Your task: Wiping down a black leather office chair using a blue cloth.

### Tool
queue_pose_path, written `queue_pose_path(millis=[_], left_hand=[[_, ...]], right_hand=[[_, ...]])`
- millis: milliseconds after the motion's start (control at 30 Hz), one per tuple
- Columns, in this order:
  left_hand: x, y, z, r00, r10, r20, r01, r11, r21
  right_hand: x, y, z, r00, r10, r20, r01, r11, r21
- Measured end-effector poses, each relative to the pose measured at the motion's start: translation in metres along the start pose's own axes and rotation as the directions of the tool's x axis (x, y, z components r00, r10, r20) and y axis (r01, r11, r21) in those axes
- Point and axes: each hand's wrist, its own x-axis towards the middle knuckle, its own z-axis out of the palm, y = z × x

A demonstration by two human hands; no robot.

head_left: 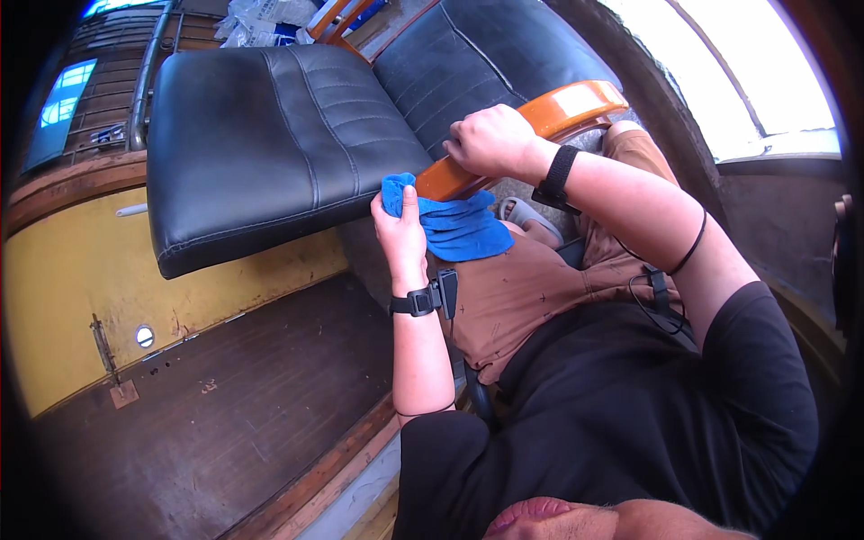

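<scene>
Head view: blue cloth (459, 227) in left hand (401, 236), against orange armrest (540, 126).

Left forearm rises from lower edge, near vertical, black band at wrist. Left hand (401, 236) raised, fingers curled, thumb up, grip closed. Right arm enters from right, elbow bent, forearm angled up-left, black wrist band. Right hand (490, 141) fisted, knuckles up, above and right of left.

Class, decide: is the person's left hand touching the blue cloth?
Touching. The head view shows the left hand gripping the blue cloth, with its thumb pressed on the bunched fabric by the wooden armrest.
</scene>
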Motion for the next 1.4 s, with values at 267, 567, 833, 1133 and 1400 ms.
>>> queue_pose_path(millis=[267, 567, 833, 1133, 1400], left_hand=[[-0.001, 0.004, -0.012, 0.955, 0.287, -0.068, -0.279, 0.954, 0.106], [0.008, -0.009, 0.001, 0.998, 0.065, -0.017, -0.065, 0.998, -0.003], [0.006, 0.0, 0.005, 0.998, -0.017, 0.057, 0.018, 1.0, -0.025], [0.016, 0.003, -0.004, 0.991, -0.007, 0.136, 0.001, 0.999, 0.045], [0.016, -0.001, 0.0, 0.99, 0.128, 0.065, -0.139, 0.966, 0.217]], right_hand=[[-0.002, -0.002, -0.002, 0.999, 0.021, -0.044, -0.02, 1.0, 0.016], [-0.001, -0.001, 0.0, 0.998, 0.008, -0.06, -0.008, 1.0, 0.008], [-0.002, 0.0, 0.003, 0.997, -0.007, -0.073, 0.005, 1.0, -0.018], [0.001, 0.001, 0.004, 0.999, 0.003, -0.05, -0.004, 1.0, -0.023], [-0.001, 0.0, 0.003, 0.998, -0.001, -0.06, 0.0, 1.0, -0.026]])
